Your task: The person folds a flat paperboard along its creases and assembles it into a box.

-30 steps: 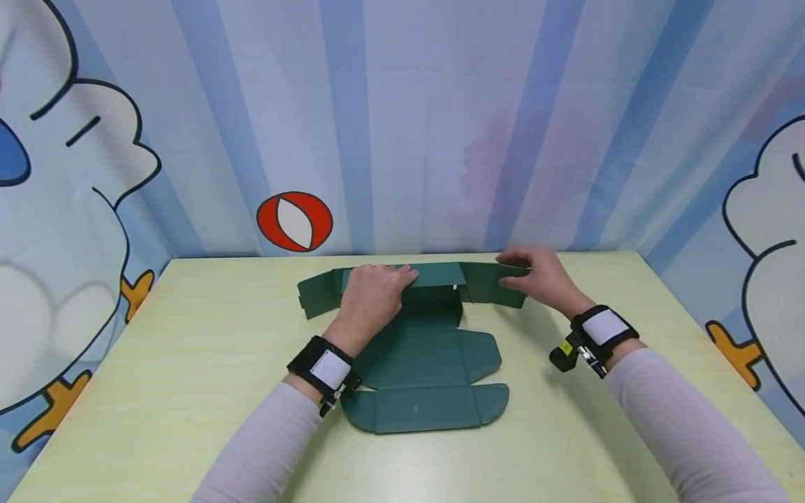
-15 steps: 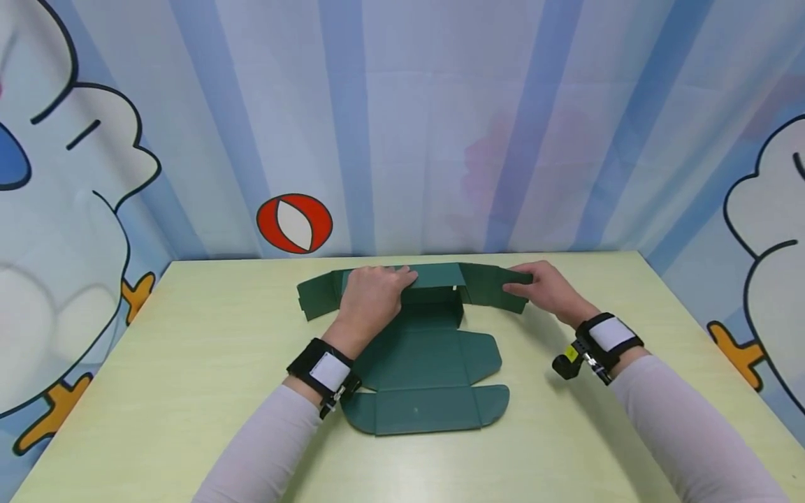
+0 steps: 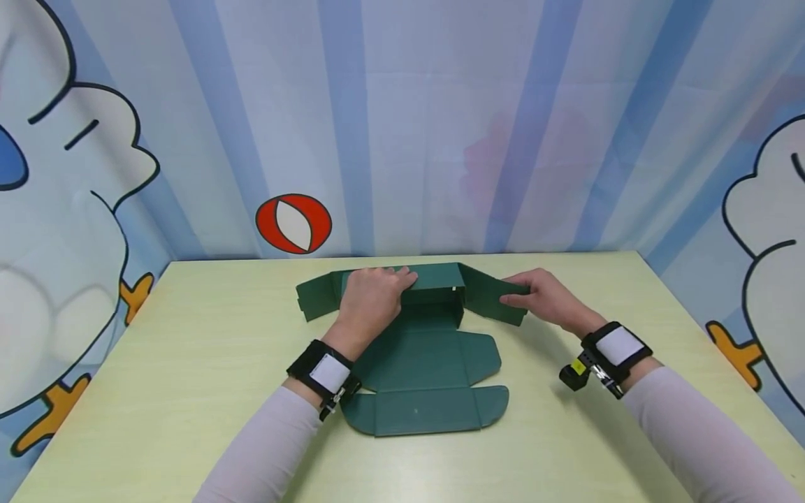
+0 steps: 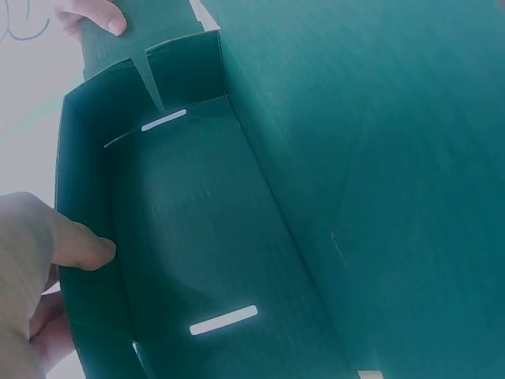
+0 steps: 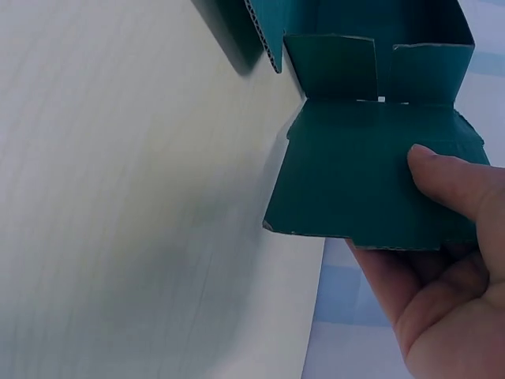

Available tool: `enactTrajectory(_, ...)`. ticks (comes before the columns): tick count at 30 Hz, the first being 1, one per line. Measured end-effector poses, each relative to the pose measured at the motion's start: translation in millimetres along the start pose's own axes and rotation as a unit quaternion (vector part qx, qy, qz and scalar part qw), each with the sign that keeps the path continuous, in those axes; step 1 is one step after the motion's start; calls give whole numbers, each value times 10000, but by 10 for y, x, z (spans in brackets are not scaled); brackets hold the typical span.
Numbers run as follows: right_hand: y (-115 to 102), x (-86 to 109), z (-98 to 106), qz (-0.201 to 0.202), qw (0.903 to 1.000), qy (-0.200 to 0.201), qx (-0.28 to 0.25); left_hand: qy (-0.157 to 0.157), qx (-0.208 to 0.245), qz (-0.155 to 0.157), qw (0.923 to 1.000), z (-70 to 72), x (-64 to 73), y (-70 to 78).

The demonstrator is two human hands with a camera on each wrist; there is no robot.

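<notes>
A dark green cardboard box [image 3: 415,356], partly folded, lies on the table with its far section standing up and its near panels spread flat. My left hand [image 3: 371,300] grips the upper wall of that raised section. In the left wrist view the thumb [image 4: 85,246] is inside the wall and fingers are behind it. At the right end, my right hand [image 3: 546,300] pinches the side flap [image 3: 490,297], thumb on its face and fingers beneath, as the right wrist view shows [image 5: 371,181]. Another side flap [image 3: 317,297] sticks out at the left, held by nothing.
The pale wooden table [image 3: 189,377] reaches back to a striped blue curtain [image 3: 428,140] with printed cartoon figures. Two rounded tabs, including the right one [image 3: 490,406], point outward at the box's near edge. Each wrist carries a strapped camera, such as the right one [image 3: 575,374].
My right hand has closed its thumb and fingers on the right flap and swung it toward me, slightly downward in the head view. The left hand stays in place on the box.
</notes>
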State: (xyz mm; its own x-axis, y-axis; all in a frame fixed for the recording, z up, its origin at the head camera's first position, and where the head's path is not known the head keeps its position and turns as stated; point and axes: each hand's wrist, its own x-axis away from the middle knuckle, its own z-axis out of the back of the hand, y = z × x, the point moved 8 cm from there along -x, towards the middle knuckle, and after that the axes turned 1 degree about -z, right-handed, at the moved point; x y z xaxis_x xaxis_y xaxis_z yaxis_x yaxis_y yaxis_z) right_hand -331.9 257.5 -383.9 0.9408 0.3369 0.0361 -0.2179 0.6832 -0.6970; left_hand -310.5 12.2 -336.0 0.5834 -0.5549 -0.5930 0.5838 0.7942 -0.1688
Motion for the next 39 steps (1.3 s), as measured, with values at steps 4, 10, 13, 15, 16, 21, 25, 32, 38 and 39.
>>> enactTrajectory(4, -65, 11, -34, 186, 9998, -102, -41, 17, -20, -7, 10000, 4, 4, -1)
enactTrajectory(10, -174, 21, -83, 422, 9989, -121, 141, 0, 4, 4, 10000, -3, 17, 4)
enactTrajectory(13, -238, 16, -119, 512, 9982, -127, 287, -37, -35, 62, 10000, -3, 26, 0)
enactTrajectory(15, -271, 19, -138, 524, 9980, -121, 345, -43, -56, 68, 10000, 1, 30, 2)
enactTrajectory(16, -284, 23, -146, 513, 9980, -117, 344, -37, -62, 62, 10000, 5, 30, 5)
enactTrajectory(21, -362, 53, -174, 590, 9969, -26, 513, -13, -71, -7, 10000, 5, 30, 21)
enactTrajectory(25, -436, 72, -216, 698, 9948, -29, 740, 29, -116, -24, 9999, 6, 32, 26)
enactTrajectory(32, -595, 88, -341, 699, 9895, -143, 1260, 116, -43, -40, 9999, 17, 29, 41)
enactTrajectory(38, -703, 98, -433, 601, 9885, -126, 1382, 91, -40, -31, 9999, 9, 24, 50)
enactTrajectory(39, -713, 101, -442, 613, 9881, -109, 1405, 87, -34, -32, 10000, 7, 24, 52)
